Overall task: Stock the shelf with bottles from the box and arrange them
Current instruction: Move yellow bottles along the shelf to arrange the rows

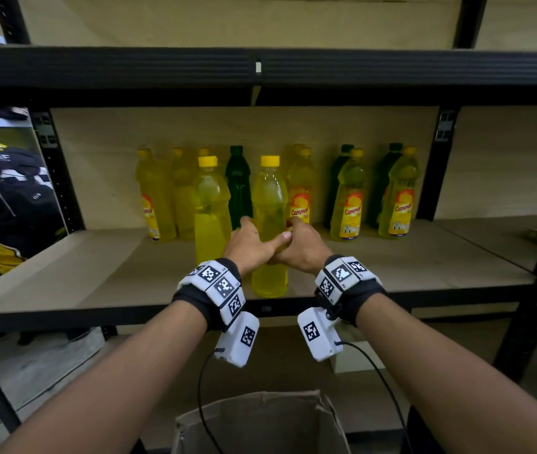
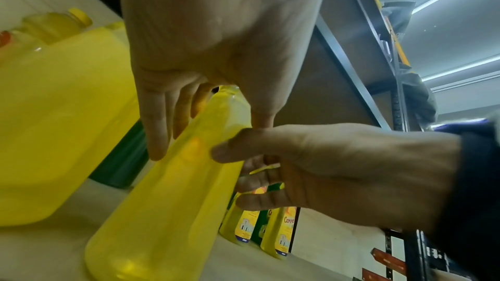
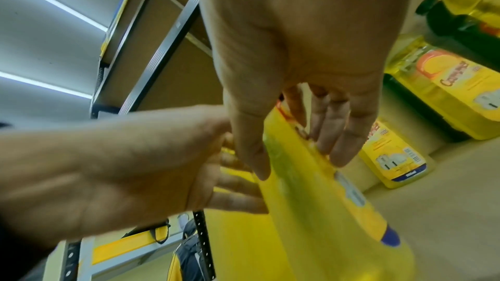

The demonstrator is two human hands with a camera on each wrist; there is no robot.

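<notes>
both my hands, left hand (image 1: 250, 241) and right hand (image 1: 301, 245), grasping the front yellow bottle (image 1: 269, 224), upright near shelf (image 1: 96, 273) front edge. i'd rotate it label-forward, then slide back beside the row.

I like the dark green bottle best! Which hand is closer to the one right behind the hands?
Left. The left hand is just in front of the green bottle, fingertips near its base. The right hand is farther right, across the yellow bottle both hands hold.
</notes>
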